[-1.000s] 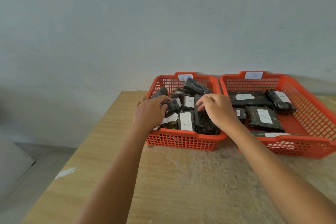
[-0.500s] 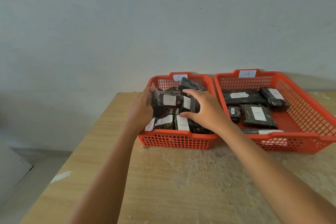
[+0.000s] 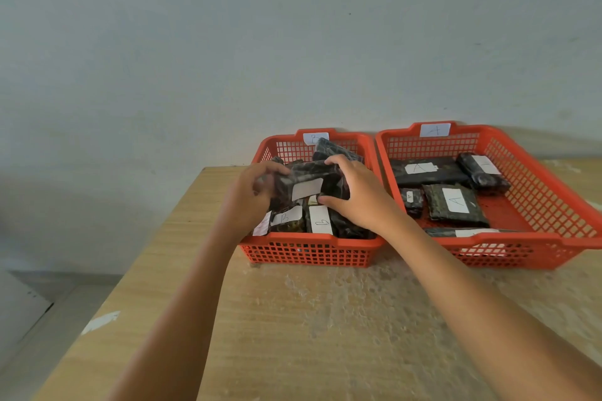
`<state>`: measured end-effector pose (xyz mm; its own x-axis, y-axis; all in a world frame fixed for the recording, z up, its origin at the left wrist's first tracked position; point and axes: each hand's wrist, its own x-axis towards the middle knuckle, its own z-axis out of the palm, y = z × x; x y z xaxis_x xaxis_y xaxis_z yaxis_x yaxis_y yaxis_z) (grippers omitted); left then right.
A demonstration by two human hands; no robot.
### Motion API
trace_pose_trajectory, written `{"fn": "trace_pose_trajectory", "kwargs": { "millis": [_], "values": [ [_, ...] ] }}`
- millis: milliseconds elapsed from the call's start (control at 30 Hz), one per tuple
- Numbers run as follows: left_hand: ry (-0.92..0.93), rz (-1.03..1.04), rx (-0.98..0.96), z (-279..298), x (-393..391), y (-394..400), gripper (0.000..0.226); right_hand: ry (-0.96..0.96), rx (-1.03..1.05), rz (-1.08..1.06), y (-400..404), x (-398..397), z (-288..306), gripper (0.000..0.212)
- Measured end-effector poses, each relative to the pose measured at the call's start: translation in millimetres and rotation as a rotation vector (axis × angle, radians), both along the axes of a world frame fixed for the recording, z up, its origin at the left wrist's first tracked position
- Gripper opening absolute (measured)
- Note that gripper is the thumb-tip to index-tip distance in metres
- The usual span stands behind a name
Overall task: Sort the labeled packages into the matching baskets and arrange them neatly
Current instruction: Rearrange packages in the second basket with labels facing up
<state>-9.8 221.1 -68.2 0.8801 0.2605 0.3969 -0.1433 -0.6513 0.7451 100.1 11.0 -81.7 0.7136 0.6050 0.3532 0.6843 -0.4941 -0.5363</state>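
Two orange baskets stand side by side against the wall. The left basket [image 3: 309,251], tagged B, is crowded with several dark wrapped packages, some showing white B labels [image 3: 321,220]. My left hand [image 3: 250,198] and my right hand [image 3: 358,195] grip the two ends of one dark package with a white label [image 3: 308,184], lifted just above the pile. The right basket [image 3: 534,254], tagged A, holds several dark packages lying flat, among them a square one with a large A label [image 3: 454,202].
The baskets rest on a worn wooden table [image 3: 293,319] whose left edge drops to a grey floor [image 3: 49,309]. A pale wall rises directly behind the baskets.
Both hands went from resting on the pile in the left basket to gripping one labelled package and raising it above the others.
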Motion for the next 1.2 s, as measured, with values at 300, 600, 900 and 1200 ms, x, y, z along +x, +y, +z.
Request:
{"fn": "trace_pose_trajectory", "kwargs": {
  "millis": [300, 600, 900, 1200],
  "values": [
    [0.018, -0.164, -0.247, 7, -7, 2, 0.054, 0.078, 0.115, -0.119, 1, 5, 2, 0.050],
    [0.153, 0.118, -0.176, 9, 2, -8, 0.060, 0.075, 0.132, -0.029, -2, 2, 2, 0.049],
    [0.164, 0.196, -0.267, 3, 3, -6, 0.082, 0.065, 0.058, -0.033, 3, -4, 5, 0.060],
    [0.207, 0.130, -0.082, 0, 3, -5, 0.076, 0.072, 0.230, -0.135, -3, -5, 5, 0.057]
  ]
}}
